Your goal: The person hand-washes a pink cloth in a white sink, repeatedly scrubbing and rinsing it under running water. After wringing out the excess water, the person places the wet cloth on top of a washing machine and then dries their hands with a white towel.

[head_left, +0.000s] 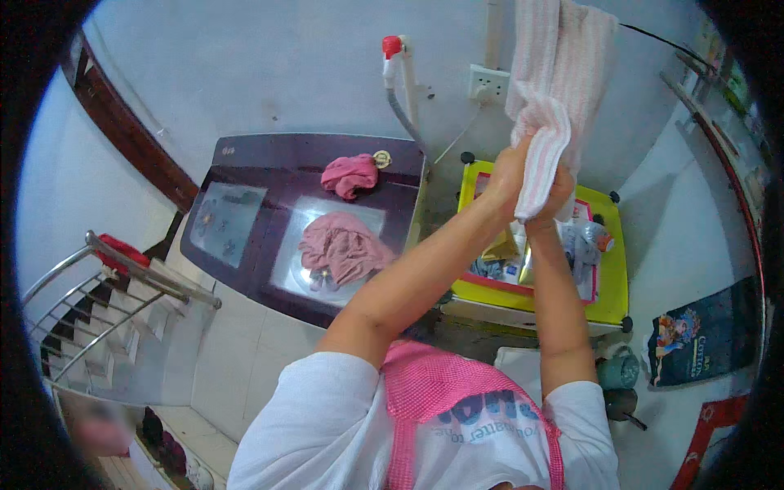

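Observation:
My arms stretch up and forward to a pink-and-white striped towel (563, 61), which reaches to the top edge of the view. My left hand (510, 173) is closed on its lower part from the left. On the other side, my right hand (560, 194) also grips it, partly hidden behind a fold. One towel end droops between the two hands. Below and to the left, a dusty-pink cloth (343, 247) and a bunched brighter pink cloth (349, 175) lie on the dark lid of a washing machine (245, 155).
Under my hands stands a yellow-topped rack (614, 282) with assorted small items. A red-handled tap (393, 47) and a wall socket (488, 83) are on the wall. At the right hangs a dark bag (702, 339). A metal stair railing (155, 282) is at the left.

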`<state>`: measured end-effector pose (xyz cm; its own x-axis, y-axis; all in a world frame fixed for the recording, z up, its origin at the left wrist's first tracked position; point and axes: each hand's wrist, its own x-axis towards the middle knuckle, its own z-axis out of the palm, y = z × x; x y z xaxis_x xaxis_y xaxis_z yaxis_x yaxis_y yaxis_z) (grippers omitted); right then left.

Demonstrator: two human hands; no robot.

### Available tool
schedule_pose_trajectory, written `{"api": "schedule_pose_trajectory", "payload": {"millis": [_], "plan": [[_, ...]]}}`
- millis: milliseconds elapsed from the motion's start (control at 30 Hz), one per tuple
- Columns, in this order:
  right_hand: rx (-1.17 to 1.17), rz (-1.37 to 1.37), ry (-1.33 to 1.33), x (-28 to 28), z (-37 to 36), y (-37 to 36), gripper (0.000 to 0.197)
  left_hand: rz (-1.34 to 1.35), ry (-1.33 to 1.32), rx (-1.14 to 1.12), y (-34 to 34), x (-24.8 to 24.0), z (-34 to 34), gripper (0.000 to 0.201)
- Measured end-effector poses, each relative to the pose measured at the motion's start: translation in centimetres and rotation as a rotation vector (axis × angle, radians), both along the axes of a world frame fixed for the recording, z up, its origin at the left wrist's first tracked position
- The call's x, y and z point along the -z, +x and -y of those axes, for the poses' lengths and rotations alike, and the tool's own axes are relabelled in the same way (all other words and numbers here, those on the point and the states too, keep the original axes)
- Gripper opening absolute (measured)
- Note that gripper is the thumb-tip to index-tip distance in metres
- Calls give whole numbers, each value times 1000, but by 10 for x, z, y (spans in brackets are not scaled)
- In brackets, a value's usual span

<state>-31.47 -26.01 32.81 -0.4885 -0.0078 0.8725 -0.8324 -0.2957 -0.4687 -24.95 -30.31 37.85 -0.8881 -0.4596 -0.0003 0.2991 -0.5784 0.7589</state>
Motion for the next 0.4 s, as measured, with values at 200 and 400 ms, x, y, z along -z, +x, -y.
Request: {"api": "schedule_pose_trajectory", "payload": {"millis": [200, 400], "plan": [[-51, 95, 173, 3, -38, -68, 13, -45, 222, 137, 2, 5, -9, 43], [-241, -65, -61, -151, -126, 12, 41, -52, 40, 254, 18, -9, -6, 39]]}}
